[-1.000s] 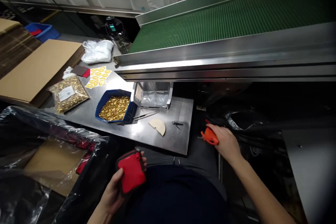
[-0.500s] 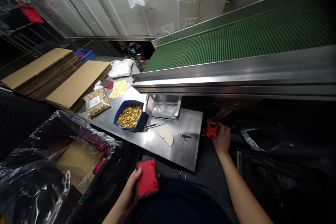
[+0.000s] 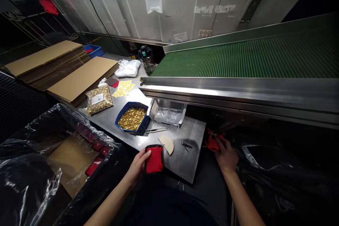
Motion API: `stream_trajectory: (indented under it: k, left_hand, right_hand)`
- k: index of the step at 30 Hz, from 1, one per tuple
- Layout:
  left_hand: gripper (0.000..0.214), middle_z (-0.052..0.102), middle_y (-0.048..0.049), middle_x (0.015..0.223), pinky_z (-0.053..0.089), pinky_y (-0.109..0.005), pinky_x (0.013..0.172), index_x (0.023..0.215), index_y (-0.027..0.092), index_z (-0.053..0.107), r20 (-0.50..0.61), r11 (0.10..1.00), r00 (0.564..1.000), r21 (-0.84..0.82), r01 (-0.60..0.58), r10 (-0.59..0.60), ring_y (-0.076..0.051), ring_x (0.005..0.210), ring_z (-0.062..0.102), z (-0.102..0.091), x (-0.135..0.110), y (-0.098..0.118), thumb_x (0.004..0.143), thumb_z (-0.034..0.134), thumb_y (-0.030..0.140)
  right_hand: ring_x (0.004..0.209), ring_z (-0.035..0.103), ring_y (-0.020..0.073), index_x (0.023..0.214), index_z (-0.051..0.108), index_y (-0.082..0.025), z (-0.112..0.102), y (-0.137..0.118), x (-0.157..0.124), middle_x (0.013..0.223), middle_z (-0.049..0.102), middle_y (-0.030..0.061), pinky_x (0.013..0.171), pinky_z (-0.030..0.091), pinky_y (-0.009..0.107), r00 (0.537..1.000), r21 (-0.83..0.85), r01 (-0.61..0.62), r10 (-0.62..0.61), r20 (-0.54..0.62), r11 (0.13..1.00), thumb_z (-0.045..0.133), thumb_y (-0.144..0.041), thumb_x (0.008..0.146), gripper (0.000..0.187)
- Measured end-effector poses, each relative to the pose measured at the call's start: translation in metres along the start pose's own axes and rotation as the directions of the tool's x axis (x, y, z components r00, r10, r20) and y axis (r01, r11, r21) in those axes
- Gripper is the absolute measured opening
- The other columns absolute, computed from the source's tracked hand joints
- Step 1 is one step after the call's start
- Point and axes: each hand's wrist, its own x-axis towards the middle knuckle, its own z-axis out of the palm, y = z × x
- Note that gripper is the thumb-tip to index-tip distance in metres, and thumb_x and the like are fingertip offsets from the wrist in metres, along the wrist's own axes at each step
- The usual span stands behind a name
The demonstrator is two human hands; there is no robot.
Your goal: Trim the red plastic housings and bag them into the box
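Observation:
My left hand (image 3: 140,164) grips a red case with a black rim (image 3: 154,159), thumb on its red face, just off the table's front edge. Beyond the table's right edge, my right hand (image 3: 226,153) has its fingers at a red plastic tool (image 3: 212,142); its exact kind is unclear in the shadow. Near the case lie a cream half-round disc (image 3: 167,144), nail clippers (image 3: 186,145) and metal tweezers (image 3: 157,130). A blue bin (image 3: 144,127) behind them holds many small gold pieces (image 3: 131,118).
A green conveyor (image 3: 212,58) slopes over the steel table (image 3: 182,167). Left of me stands a box lined with black plastic (image 3: 62,111), with red cases inside. Cardboard sheets (image 3: 84,77), a bag of gold pieces (image 3: 99,99), yellow stickers (image 3: 123,88) and a clear tray (image 3: 169,114) lie further back.
My left hand has raised the red case forward, up to the table's front edge. My right hand stays at the red tool, its fingers shifted slightly. The view has tilted somewhat.

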Motion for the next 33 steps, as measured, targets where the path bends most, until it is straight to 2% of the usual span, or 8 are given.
stream_trajectory:
  k: [8, 16, 20, 23, 26, 29, 31, 33]
  left_hand:
    - [0.053, 0.072, -0.0146, 0.117, 0.055, -0.044, 0.095, 0.121, 0.014, 0.062, -0.011, 0.953, 0.992, 0.278, -0.117, 0.124, -0.033, 0.108, 0.068, 0.004, 0.005, -0.015, 0.087, 0.067, 0.054]
    - [0.047, 0.059, -0.0111, 0.128, 0.034, -0.049, 0.115, 0.131, 0.023, 0.06, -0.05, 0.664, 0.904, 0.696, -0.273, 0.425, -0.032, 0.127, 0.051, 0.004, 0.013, -0.036, 0.094, 0.059, 0.051]
    - [0.04, 0.057, -0.0096, 0.121, 0.036, -0.048, 0.112, 0.127, 0.024, 0.063, 0.028, 0.532, 0.878, 0.786, -0.314, 0.477, -0.031, 0.122, 0.053, 0.012, 0.015, -0.034, 0.096, 0.054, 0.049]
    - [0.042, 0.054, -0.0103, 0.122, 0.036, -0.049, 0.111, 0.129, 0.024, 0.062, 0.054, 0.482, 0.871, 0.815, -0.321, 0.487, -0.032, 0.12, 0.052, 0.017, 0.019, -0.031, 0.097, 0.053, 0.049]
    - [0.044, 0.054, -0.0106, 0.123, 0.037, -0.05, 0.109, 0.131, 0.024, 0.059, 0.051, 0.485, 0.872, 0.814, -0.319, 0.487, -0.033, 0.122, 0.051, 0.02, 0.023, -0.03, 0.097, 0.052, 0.051]
    - [0.046, 0.056, -0.0099, 0.123, 0.039, -0.046, 0.108, 0.134, 0.024, 0.056, 0.036, 0.529, 0.872, 0.782, -0.329, 0.489, -0.03, 0.122, 0.053, 0.017, 0.027, -0.03, 0.097, 0.053, 0.051]
    - [0.048, 0.059, -0.0102, 0.12, 0.042, -0.043, 0.104, 0.135, 0.022, 0.053, 0.012, 0.573, 0.873, 0.75, -0.331, 0.488, -0.028, 0.115, 0.057, 0.013, 0.028, -0.029, 0.097, 0.05, 0.051]
    - [0.048, 0.062, -0.0108, 0.117, 0.045, -0.041, 0.1, 0.134, 0.019, 0.053, -0.019, 0.621, 0.877, 0.714, -0.324, 0.48, -0.027, 0.108, 0.06, 0.007, 0.024, -0.027, 0.099, 0.047, 0.051]
  right_hand:
    - [0.073, 0.063, 0.0172, 0.14, 0.05, -0.02, 0.013, -0.022, 0.017, 0.117, 0.06, 0.0127, 0.059, 0.048, 0.029, 0.953, 0.044, -0.29, 0.285, 0.098, 0.956, 0.054, -0.043, 0.097, 0.049]
    - [0.085, 0.065, 0.0174, 0.135, 0.05, -0.018, 0.012, -0.017, 0.006, 0.113, 0.064, 0.0076, 0.073, 0.057, 0.034, 0.888, 0.278, -0.46, 0.43, 0.164, 0.843, 0.061, -0.044, 0.097, 0.048]
    - [0.092, 0.065, 0.0197, 0.134, 0.05, -0.017, -0.009, -0.026, -0.007, 0.114, 0.062, 0.0079, 0.08, 0.056, 0.038, 0.843, 0.384, -0.509, 0.536, 0.041, 0.77, 0.056, -0.041, 0.1, 0.042]
    - [0.104, 0.061, 0.0293, 0.141, 0.037, -0.011, -0.046, -0.053, -0.022, 0.121, 0.056, 0.0201, 0.086, 0.052, 0.046, 0.8, 0.43, -0.508, 0.593, -0.085, 0.747, 0.036, -0.039, 0.104, 0.046]
    - [0.114, 0.057, 0.0353, 0.143, 0.036, -0.007, -0.093, -0.107, -0.026, 0.124, 0.053, 0.0272, 0.09, 0.049, 0.047, 0.893, 0.47, -0.351, 0.44, -0.091, 0.81, 0.024, -0.038, 0.104, 0.051]
    - [0.112, 0.061, 0.0275, 0.125, 0.06, -0.022, -0.124, -0.179, 0.002, 0.117, 0.065, 0.0137, 0.093, 0.05, 0.038, 0.997, 0.52, -0.056, 0.023, 0.07, 0.853, 0.033, -0.038, 0.104, 0.038]
    - [0.107, 0.064, 0.0202, 0.115, 0.067, -0.028, -0.126, -0.229, 0.039, 0.115, 0.069, 0.0047, 0.093, 0.051, 0.032, 0.957, 0.534, 0.08, -0.215, 0.195, 0.841, 0.043, -0.038, 0.103, 0.029]
    - [0.102, 0.066, 0.0186, 0.112, 0.068, -0.021, -0.114, -0.273, 0.081, 0.111, 0.07, 0.0043, 0.091, 0.054, 0.036, 0.905, 0.498, 0.115, -0.298, 0.304, 0.86, 0.053, -0.034, 0.102, 0.022]
